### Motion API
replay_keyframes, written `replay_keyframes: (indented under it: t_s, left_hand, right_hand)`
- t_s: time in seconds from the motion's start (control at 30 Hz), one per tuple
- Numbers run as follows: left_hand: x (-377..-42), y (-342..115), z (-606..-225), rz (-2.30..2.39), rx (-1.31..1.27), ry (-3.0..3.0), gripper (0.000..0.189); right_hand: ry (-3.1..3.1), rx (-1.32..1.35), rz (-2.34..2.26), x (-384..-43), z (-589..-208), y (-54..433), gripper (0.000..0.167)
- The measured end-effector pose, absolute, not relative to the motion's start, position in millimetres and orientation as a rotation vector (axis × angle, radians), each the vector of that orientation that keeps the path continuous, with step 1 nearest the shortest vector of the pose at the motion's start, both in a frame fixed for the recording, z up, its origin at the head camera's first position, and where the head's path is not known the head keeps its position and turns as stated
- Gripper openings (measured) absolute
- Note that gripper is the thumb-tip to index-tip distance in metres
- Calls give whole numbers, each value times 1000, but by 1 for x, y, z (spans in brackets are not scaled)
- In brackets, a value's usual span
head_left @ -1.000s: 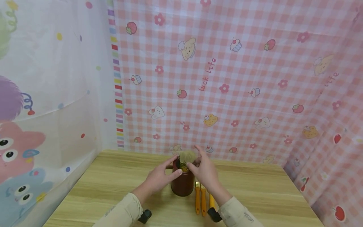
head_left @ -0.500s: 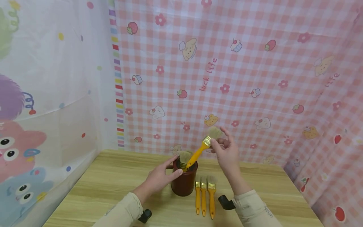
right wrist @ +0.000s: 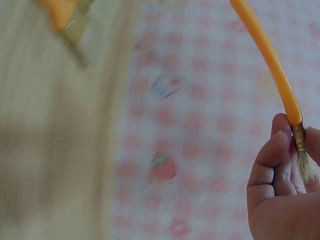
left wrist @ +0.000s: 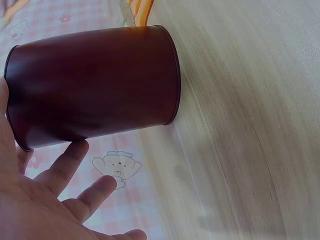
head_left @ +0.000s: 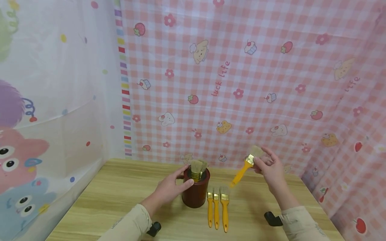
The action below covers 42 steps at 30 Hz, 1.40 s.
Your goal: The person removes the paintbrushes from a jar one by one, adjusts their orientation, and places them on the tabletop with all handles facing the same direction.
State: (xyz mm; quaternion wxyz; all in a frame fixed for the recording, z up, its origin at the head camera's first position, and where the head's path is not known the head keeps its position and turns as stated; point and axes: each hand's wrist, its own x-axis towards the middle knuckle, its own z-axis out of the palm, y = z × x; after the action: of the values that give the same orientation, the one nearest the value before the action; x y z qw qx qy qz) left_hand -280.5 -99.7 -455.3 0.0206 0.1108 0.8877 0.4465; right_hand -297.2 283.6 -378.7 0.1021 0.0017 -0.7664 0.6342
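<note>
Paintbrush (head_left: 240, 175), head view: the right hand (head_left: 271, 169) pinched it, bristles uppermost, above the counter (head_left: 256, 197), to the right of the brown mug (head_left: 194, 196). The mug contained bristle-up brushes (head_left: 197, 166); three flat brushes (head_left: 216, 211) (handles toward the person) lay beside it. Left wrist view: the left hand (left wrist: 45, 195), fingers spread, touched the mug's wall. Right wrist view: fingertips (right wrist: 276, 147) gripped near the ferrule (right wrist: 298, 136).

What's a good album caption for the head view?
Left hand holds a brown cup of brushes; right hand pinches another brush aloft.
</note>
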Motion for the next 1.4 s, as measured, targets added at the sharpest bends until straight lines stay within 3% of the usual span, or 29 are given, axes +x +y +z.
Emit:
replay_keyframes:
  t_s: [0.2,0.43,1.4]
  left_hand:
    - [-282,-101,-456,1386,325,2746,70]
    - [-282,-100,-456,1385,351,2749,71]
    - [-281,-100,-455,1381,338,2745,70]
  right_hand:
    - [-2429,-107,1871,-299,-406,310,78]
    - [-2623,-53,1882,-303,-436,324,74]
    - [-2884,155,1893,-306,-490,289,70]
